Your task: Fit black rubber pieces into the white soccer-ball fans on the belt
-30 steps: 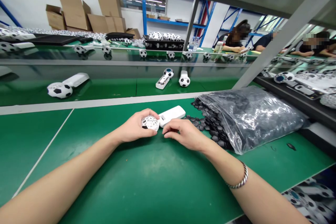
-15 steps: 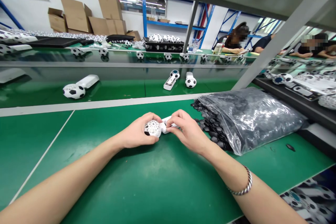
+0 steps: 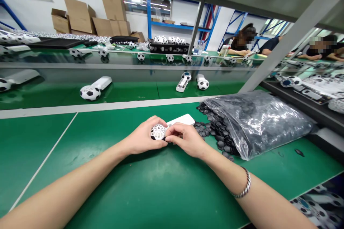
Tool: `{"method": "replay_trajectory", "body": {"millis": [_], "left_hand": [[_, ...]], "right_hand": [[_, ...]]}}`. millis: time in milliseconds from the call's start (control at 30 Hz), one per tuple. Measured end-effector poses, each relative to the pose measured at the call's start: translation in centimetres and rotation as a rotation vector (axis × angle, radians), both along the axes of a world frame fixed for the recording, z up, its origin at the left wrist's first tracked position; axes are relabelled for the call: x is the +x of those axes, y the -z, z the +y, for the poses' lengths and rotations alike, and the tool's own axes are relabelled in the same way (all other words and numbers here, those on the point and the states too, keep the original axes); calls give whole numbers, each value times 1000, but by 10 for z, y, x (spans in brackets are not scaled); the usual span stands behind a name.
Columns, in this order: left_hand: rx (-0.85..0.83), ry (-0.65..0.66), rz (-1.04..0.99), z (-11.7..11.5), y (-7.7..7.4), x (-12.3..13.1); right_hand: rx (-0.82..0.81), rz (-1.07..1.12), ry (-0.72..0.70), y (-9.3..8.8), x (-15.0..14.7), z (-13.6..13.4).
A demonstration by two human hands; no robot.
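My left hand [image 3: 147, 135] is closed around the round head of a soccer-ball-shaped fan [image 3: 158, 132], whose white grille faces up. The fan's white handle [image 3: 184, 119] points to the upper right, beyond my right hand. With thumb and fingertips pinched together, my right hand [image 3: 186, 137] touches the right side of the fan's head. What sits between those fingertips is too hidden to make out. Small black pentagon pieces [image 3: 221, 132] lie heaped to the right of my right hand, spilling from a clear plastic bag [image 3: 266, 121].
Beyond the white strip, a belt [image 3: 134, 91] carries several soccer-ball fans [image 3: 90, 93]. A slanted grey post [image 3: 279, 50] rises behind the bag. Trays of fans [image 3: 309, 91] stand at the right. People [image 3: 240, 41] sit at the far side, and cardboard boxes [image 3: 80, 16] stand behind.
My right hand has shifted from the fan's handle to the side of its head, uncovering the handle. The fans on the belt have moved right, and another has come in at the left.
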State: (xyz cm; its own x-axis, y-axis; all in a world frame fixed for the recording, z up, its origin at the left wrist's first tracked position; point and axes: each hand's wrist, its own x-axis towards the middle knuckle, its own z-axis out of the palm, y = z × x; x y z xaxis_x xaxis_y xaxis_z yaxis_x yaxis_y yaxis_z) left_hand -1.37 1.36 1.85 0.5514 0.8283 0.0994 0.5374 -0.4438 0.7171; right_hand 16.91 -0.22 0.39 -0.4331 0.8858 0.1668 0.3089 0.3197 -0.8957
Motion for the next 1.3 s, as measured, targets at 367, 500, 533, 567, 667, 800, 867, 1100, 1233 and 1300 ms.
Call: {"method": "replay_trajectory", "body": {"millis": [367, 500, 533, 567, 667, 800, 867, 1100, 1233, 1300], "left_hand": [[71, -121, -39, -9, 7, 11], [112, -156, -65, 24, 6, 9], [154, -198, -69, 40, 5, 6], [212, -258, -64, 59, 3, 2], [427, -479, 57, 116, 3, -13], [416, -600, 143, 166, 24, -30], [387, -617, 189, 176, 37, -33], [599, -651, 181, 179, 47, -37], [711, -476, -56, 162, 34, -28], [512, -414, -252, 144, 23, -12]], "right_hand": [[-212, 66, 72, -1, -5, 4], [-40, -45, 143, -11, 5, 29], [39, -80, 188, -16, 12, 43], [113, -120, 253, -22, 20, 60], [189, -304, 484, -41, 49, 121], [35, -491, 755, -50, 78, 198], [-33, -510, 818, -42, 80, 224], [-237, -414, 882, -29, 66, 250], [-271, -186, 695, -65, 57, 216], [-261, -73, 568, -78, 43, 177]]}}
